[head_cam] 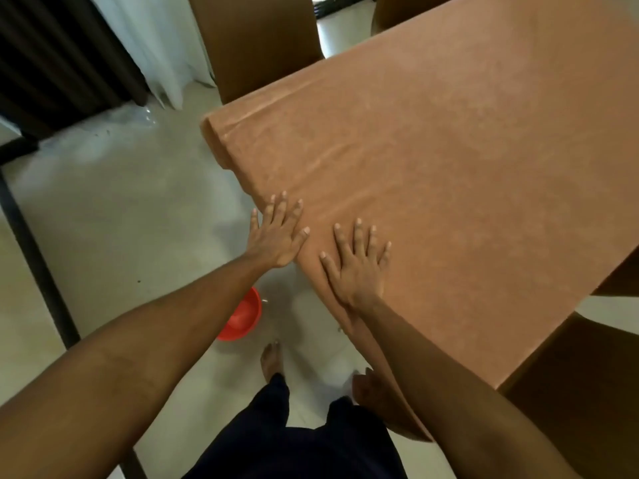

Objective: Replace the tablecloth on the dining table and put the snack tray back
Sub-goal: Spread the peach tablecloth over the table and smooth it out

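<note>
Both palms flat here: the left hand (276, 233) with fingers spread at the table's edge, the right hand (358, 262) pressing just beside it, neither gripping. Beneath them the terracotta tablecloth (432, 160) covers the dining table, its near side hanging down. Push too hard outward and the cloth could slide off-centre or ruck up. No snack tray in sight; a red bowl (242, 316) sits on the floor, a tripping risk.
</note>
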